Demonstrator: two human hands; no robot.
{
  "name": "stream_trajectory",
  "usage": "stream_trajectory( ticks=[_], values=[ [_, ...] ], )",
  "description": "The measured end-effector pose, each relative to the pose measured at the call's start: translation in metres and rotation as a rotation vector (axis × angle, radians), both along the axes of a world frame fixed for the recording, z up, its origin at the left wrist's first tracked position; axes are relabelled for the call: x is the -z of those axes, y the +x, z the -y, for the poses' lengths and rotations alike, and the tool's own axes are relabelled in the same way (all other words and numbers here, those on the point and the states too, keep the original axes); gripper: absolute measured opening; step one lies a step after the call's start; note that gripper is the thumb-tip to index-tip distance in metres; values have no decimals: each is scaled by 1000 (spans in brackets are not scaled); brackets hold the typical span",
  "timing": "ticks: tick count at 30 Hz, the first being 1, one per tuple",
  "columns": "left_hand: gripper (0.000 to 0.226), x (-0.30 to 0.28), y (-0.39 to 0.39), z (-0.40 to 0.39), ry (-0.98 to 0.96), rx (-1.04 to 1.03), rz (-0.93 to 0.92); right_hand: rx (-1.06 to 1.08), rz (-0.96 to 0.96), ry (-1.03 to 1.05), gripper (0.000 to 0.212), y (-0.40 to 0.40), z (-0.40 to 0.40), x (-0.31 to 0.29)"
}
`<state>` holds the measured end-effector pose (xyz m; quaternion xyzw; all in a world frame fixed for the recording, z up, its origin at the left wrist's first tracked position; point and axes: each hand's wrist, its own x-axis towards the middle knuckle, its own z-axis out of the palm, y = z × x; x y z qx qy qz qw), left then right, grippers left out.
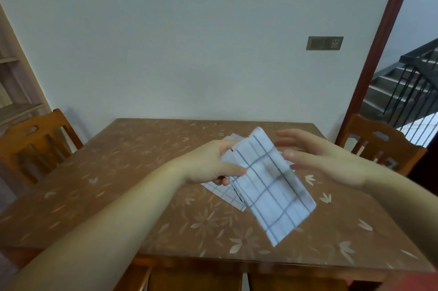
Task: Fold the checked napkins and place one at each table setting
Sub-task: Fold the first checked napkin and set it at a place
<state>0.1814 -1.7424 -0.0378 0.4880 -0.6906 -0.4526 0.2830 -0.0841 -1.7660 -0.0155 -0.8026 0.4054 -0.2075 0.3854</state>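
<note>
A folded checked napkin (267, 184), pale blue with dark grid lines, is held up above the table (132, 172), tilted so that its long side runs down toward the near edge of the table. It is gripped at its upper left edge by the left hand (211, 163), whose thumb is pressed onto the top face while the fingers are curled beneath the cloth. The right hand (324, 160) is held just to the right of the napkin with fingers straight and spread, palm turned toward the cloth; whether its fingertips touch the napkin cannot be told because of blur. Beneath the held napkin, more checked cloth (227, 193) is laid flat on the table, partly hidden by the left hand and the napkin. The table is covered by a brown floral-patterned surface. A wooden chair (33, 146) is placed at the left side of the table and another wooden chair (381, 143) at its right side. On the wall behind the table a socket plate (325, 43) is mounted.
</note>
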Motion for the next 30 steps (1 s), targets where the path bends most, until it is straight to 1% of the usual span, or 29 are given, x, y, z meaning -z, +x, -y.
stream_trajectory(
  ticks=[2,3,4,6,8,9,11,12,14,15,16,18,19,22,24,27,30],
  values=[
    [41,0,-9,0,-15,71,74,68,54,-95,30,16,1,6],
    [39,0,-13,0,-25,93,86,76,80,-117,27,22,1,10],
    [35,1,-15,0,-29,101,74,81,115,-121,31,26,3,15],
    [29,4,-15,0,-32,101,-10,130,190,-125,39,29,2,19],
    [18,8,-13,0,-27,56,-158,212,282,-171,44,30,1,21],
    [15,12,-12,2,-27,-3,-253,251,319,-199,45,31,0,22],
    [34,20,-19,2,-13,-160,-416,318,378,-267,44,35,-1,23],
    [34,23,-25,1,-14,-230,-465,358,400,-301,43,37,-2,24],
    [19,29,-38,2,-26,-319,-532,438,411,-359,43,40,-1,27],
    [16,32,-43,5,-28,-349,-554,465,397,-377,46,40,0,30],
    [20,32,-45,7,-36,-380,-565,482,376,-397,51,41,1,32],
    [50,32,-50,11,-85,-428,-552,506,342,-446,58,39,1,37],
    [56,32,-53,12,-113,-438,-532,521,342,-471,58,38,1,38],
    [57,35,-65,14,-278,-498,-505,549,358,-501,57,36,-1,37],
    [48,35,-70,16,-431,-560,-495,490,358,-409,58,36,-4,40],
    [42,30,-66,21,-582,-642,-448,353,268,-207,58,35,-9,52],
    [56,32,-56,28,-672,-652,-310,300,258,-163,52,34,-12,59]
  ],
)
